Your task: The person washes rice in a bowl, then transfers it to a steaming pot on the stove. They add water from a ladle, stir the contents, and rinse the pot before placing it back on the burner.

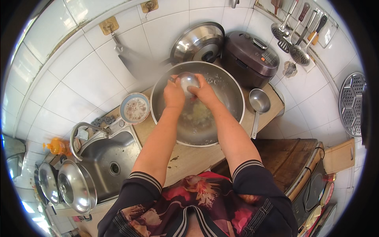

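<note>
Both my hands are over a large, deep metal pan (229,117) on the wooden counter. Between them they grip a small rounded metal vessel (188,79), a bowl or ladle head; its far side is hidden. My left hand (174,94) holds its left side, and my right hand (205,92) holds the right with the thumb across it. Beneath the hands, a blurred pale yellow mass (202,114) lies in the pan. Small white bits cling to the pan's inner wall. Just left of the pan stands a blue-rimmed bowl (135,108) with whitish contents and brown specks.
To the right lies a metal ladle (259,101). Behind the pan are a dark rice cooker (251,56) and a leaning metal lid (197,41). A sink (103,157) with a curved faucet (74,139) and lidded pots (75,186) occupy the left. Slotted utensils (299,54) hang at upper right.
</note>
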Tool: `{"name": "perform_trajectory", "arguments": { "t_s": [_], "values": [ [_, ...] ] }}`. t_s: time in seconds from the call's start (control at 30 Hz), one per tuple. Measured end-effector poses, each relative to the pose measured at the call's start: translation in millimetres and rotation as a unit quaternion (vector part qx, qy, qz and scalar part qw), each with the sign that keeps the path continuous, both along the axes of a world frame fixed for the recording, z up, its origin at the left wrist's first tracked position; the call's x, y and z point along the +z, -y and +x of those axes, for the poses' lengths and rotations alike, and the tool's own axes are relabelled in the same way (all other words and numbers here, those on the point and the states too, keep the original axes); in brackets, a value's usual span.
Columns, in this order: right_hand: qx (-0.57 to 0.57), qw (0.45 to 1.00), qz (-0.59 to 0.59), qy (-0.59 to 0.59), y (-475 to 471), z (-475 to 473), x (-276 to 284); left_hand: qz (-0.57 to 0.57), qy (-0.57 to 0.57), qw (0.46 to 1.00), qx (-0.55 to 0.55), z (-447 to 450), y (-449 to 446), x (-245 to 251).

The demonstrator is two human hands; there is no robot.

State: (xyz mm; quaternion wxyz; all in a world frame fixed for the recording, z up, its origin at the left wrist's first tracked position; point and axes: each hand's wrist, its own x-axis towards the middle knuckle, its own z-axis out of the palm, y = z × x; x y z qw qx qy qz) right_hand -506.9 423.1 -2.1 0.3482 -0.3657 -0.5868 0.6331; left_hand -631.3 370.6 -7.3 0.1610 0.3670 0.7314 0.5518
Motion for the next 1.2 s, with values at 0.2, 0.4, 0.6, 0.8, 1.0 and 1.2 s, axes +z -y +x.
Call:
{"name": "perform_trajectory", "arguments": {
  "t_s": [0.2, 0.4, 0.6, 0.8, 1.0, 1.2],
  "values": [
    [-0.116, 0.947, 0.165, 0.251, -6, 7, 6, 0.050, 0.015, 0.995, -0.087, 7, 0, 1],
    [-0.177, 0.912, 0.210, 0.304, -16, 3, -16, -0.023, 0.129, 0.984, -0.122, 16, 10, 25],
    [-0.169, 0.958, 0.198, 0.124, -17, -7, -26, -0.045, 0.123, 0.981, -0.141, 23, 13, 35],
    [-0.203, 0.915, 0.222, 0.267, -19, -6, -22, -0.061, 0.007, 0.987, -0.148, 23, 10, 16],
    [-0.192, 0.964, 0.139, 0.120, -20, -10, -29, -0.076, 0.014, 0.989, -0.122, 22, 10, 11],
    [-0.142, 0.987, 0.035, 0.070, -33, -2, -42, -0.088, 0.040, 0.988, -0.119, 20, 10, 21]
  ]
}}
